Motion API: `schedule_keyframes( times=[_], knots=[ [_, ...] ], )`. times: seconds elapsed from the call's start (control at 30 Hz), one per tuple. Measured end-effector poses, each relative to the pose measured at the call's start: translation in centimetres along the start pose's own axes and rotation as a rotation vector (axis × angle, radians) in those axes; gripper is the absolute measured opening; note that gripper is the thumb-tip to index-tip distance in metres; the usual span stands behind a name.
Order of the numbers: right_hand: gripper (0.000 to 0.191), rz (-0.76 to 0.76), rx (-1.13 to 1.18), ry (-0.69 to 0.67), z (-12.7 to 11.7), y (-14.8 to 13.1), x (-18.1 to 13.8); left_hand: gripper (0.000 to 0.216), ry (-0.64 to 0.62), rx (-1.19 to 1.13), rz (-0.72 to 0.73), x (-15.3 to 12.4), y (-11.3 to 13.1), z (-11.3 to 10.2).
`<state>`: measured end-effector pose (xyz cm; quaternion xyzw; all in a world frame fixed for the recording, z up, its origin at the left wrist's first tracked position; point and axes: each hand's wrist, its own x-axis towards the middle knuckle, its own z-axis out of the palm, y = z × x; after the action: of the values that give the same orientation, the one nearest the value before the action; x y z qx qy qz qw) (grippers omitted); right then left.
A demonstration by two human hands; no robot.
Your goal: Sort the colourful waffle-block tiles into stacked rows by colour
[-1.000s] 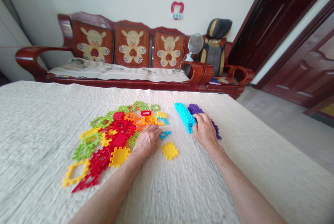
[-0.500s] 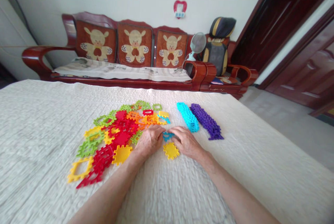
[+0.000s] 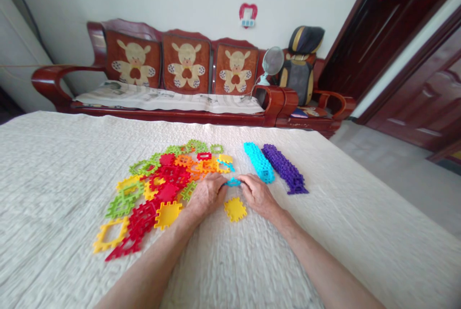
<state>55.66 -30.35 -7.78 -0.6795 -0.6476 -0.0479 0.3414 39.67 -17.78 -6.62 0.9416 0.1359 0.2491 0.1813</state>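
Note:
A small blue interlocking plastic piece [image 3: 233, 182] is gripped from both sides between my hands. My left hand [image 3: 209, 193] has its fingers closed on the piece's left edge. At its right edge, the fingertips of my right hand [image 3: 257, 195] pinch it. Just below, a yellow square piece [image 3: 236, 209] lies flat, apart from both hands. Left of my left hand spreads a loose pile of red pieces [image 3: 168, 191], orange pieces [image 3: 209, 166], green pieces [image 3: 124, 203] and another yellow square piece [image 3: 168, 215].
Beyond my right hand lie a light-blue bundle of joined pieces [image 3: 258, 162] and a purple bundle [image 3: 284, 168]. All rest on a table with a cream quilted cover [image 3: 360, 232]. Behind stand a wooden sofa [image 3: 151, 113], a small fan [image 3: 272, 61] and a chair [image 3: 297, 78].
The blue piece now looks flatter and more edge-on between my hands. My right hand's fingers have drawn together at its edge. The pile and bundles stay put.

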Motion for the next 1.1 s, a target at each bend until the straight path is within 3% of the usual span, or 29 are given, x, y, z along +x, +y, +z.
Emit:
schedule_keyframes(
  times=[0.23, 0.47, 0.67, 0.83, 1.1],
  knots=[
    [0.025, -0.027, 0.05, 0.096, -0.4, -1.4, 0.2, 0.017, -0.002, -0.028, -0.018, -0.1, 0.2, -0.1],
    [0.019, 0.013, 0.089, 0.017, -1.0, -2.3, 0.6, 0.019, -0.043, -0.047, 0.044, -0.2, 0.2, 0.1],
    [0.018, 0.218, 0.058, 0.15, -5.1, 0.1, 1.3, 0.022, -0.03, -0.043, 0.049, -0.2, 0.0, 0.1],
    [0.026, 0.407, 0.127, 0.062, -7.1, 2.8, 1.0, 0.021, -0.023, -0.05, 0.055, -0.2, 0.1, 0.1],
    [0.029, 0.252, -0.164, 0.058, -7.0, 4.4, 0.3, 0.021, -0.003, -0.056, 0.076, -0.2, -0.1, 0.4]
  ],
)
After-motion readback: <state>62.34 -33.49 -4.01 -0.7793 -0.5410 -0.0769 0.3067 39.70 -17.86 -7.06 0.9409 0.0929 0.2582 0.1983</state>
